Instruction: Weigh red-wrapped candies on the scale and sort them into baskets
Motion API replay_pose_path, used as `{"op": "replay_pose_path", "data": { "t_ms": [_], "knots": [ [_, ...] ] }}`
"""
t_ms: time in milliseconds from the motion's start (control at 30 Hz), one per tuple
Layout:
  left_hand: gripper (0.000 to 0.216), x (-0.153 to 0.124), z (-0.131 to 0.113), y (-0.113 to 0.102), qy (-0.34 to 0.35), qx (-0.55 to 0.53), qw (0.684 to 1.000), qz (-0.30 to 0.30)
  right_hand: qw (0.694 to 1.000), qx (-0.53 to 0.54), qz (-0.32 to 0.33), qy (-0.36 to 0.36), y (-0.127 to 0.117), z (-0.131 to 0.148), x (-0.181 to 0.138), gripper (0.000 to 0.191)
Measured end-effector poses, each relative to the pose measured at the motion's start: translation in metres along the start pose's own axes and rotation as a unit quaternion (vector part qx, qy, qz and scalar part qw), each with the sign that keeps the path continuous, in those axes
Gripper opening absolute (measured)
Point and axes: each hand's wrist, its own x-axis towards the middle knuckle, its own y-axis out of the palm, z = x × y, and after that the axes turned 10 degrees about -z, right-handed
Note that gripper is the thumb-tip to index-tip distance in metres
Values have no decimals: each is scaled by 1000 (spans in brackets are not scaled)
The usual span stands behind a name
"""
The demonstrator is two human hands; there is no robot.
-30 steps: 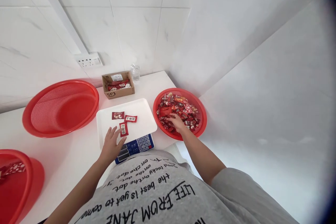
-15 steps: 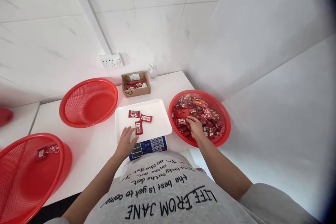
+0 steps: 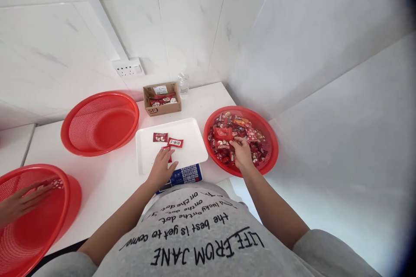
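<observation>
On the white tray (image 3: pixel 191 156) lie a dark red snack packet (image 3: pixel 160 137) and a red packet with a white label (image 3: pixel 175 142). My left hand (image 3: pixel 160 168) reaches over the tray with fingers apart, partly covering another red packet (image 3: pixel 170 159). My right hand (image 3: pixel 242 152) is inside the red basket (image 3: pixel 274 156), which holds many wrapped pieces. Its thumb and fingers pinch the edge of a bright red packet (image 3: pixel 222 133). The tray sits on a blue scale with a keypad (image 3: pixel 187 174), partly hidden by my left hand and shirt.
A cardboard box (image 3: pixel 162 108) of red packets stands at the back, beside a clear plastic cup or bottle (image 3: pixel 183 84). Another red basket (image 3: pixel 134 127) is at left. Another person's hand (image 3: pixel 24 203) reaches into the near-left basket (image 3: pixel 73 199). A wall socket (image 3: pixel 128 68) is behind.
My left hand has moved forward over the nearest packet on the tray. My right hand still works at the bright red packet, which sits differently. Another person's hand has entered the near-left basket.
</observation>
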Motion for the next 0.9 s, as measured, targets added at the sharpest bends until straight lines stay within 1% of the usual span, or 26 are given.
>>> {"op": "replay_pose_path", "data": {
  "t_ms": [67, 133, 167, 233, 300, 367, 400, 433, 500, 600, 667, 700, 733, 800, 833, 900],
  "knots": [
    [47, 7, -12, -1, 18, -8, 1000, 9, 999, -2, 12, -31, -4, 10, -8, 36],
    [53, 14, -27, -4, 27, -23, 999, 25, 998, -2, 52, -46, -4, 23, -19, 34],
    [56, 18, -34, -7, 28, -34, 999, 32, 995, -1, 85, -46, -3, 29, -25, 32],
    [61, 23, -47, -11, 33, -65, 996, 43, 984, 3, 175, -35, 4, 41, -39, 28],
    [63, 26, -53, -14, 37, -105, 993, 50, 960, 3, 279, -22, 16, 49, -55, 24],
    [55, 25, -54, -16, 18, -155, 986, 62, 934, -12, 357, -14, 30, 52, -69, 22],
    [47, 23, -51, -17, -5, -183, 980, 71, 924, -22, 381, -11, 37, 52, -75, 21],
    [40, 21, -48, -19, -36, -215, 973, 77, 919, -29, 394, -8, 44, 50, -79, 21],
    [31, 16, -39, -23, -108, -277, 952, 67, 922, -19, 387, 3, 56, 46, -85, 22],
    [34, 9, -22, -33, -205, -337, 919, -9, 937, 12, 347, 33, 69, 39, -86, 22],
    [37, 7, -10, -42, -250, -350, 901, -55, 942, 23, 331, 52, 75, 35, -85, 21],
    [40, 6, -4, -46, -264, -346, 897, -73, 941, 31, 331, 62, 78, 33, -85, 21],
    [43, 5, 2, -49, -272, -328, 900, -86, 938, 40, 337, 68, 81, 31, -85, 22],
    [53, 5, 13, -53, -266, -242, 927, -108, 932, 51, 353, 62, 88, 26, -87, 23],
    [58, 4, 18, -53, -249, -181, 944, -115, 932, 46, 356, 44, 91, 22, -88, 24],
    [64, 2, 25, -49, -193, -61, 972, -117, 940, 15, 342, -21, 97, 15, -89, 25]
  ]
}}
